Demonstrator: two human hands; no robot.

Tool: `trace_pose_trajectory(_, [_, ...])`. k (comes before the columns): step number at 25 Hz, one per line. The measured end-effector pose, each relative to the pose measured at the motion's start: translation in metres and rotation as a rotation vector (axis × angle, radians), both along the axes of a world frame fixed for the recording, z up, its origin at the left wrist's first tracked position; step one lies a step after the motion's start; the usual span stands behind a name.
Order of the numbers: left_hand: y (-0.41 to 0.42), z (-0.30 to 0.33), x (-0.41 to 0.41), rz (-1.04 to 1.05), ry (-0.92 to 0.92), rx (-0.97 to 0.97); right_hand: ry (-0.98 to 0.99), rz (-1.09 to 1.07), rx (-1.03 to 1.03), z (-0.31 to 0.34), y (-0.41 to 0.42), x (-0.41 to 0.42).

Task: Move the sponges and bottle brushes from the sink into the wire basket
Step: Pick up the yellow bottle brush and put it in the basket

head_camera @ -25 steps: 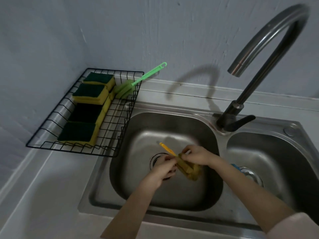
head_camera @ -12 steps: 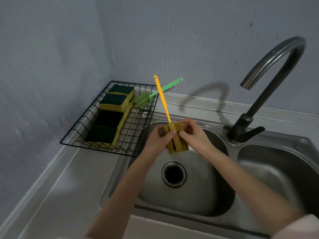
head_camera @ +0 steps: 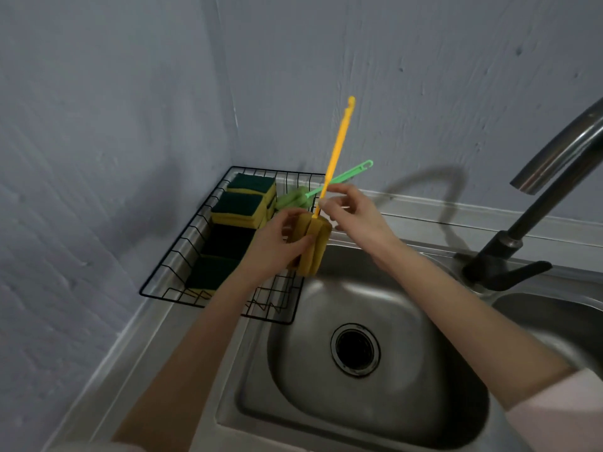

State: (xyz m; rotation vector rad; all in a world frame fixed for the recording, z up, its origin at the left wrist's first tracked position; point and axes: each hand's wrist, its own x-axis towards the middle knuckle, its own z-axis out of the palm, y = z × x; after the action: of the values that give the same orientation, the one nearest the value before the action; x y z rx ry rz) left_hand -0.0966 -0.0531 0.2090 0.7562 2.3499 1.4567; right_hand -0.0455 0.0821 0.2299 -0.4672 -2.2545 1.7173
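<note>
While the sink (head_camera: 326, 429) fills the lower frame and the wire basket (head_camera: 182, 246) sits left of centre, the yellow bottle brush (head_camera: 321, 220) stands upright over the basket's right edge. It looks light, its foam head squashy, its handle springy. The left hand (head_camera: 277, 246) wraps the foam; the right hand (head_camera: 355, 213) pinches the handle low down.

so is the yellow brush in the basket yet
Not yet: the yellow brush is held upright above the wire basket's edge by the left hand and right hand.

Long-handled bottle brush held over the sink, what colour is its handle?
Orange-yellow handle, clearest in the head view.
</note>
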Motion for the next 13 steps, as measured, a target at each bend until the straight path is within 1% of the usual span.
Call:
trace_pose_trajectory(6, [0.002,-0.006,-0.048,-0.056,0.181,-0.218,0.153,-0.184,-0.223,0.013,0.018,-0.044])
trace_pose_trajectory(9, [0.009,-0.017,-0.072,-0.028,0.203,-0.271,0.202,-0.240,-0.291,0.014,0.036,-0.056])
trace_pose_trajectory(13, [0.031,-0.034,-0.099,0.014,0.186,-0.320,0.186,-0.257,-0.305,0.002,0.053,-0.070])
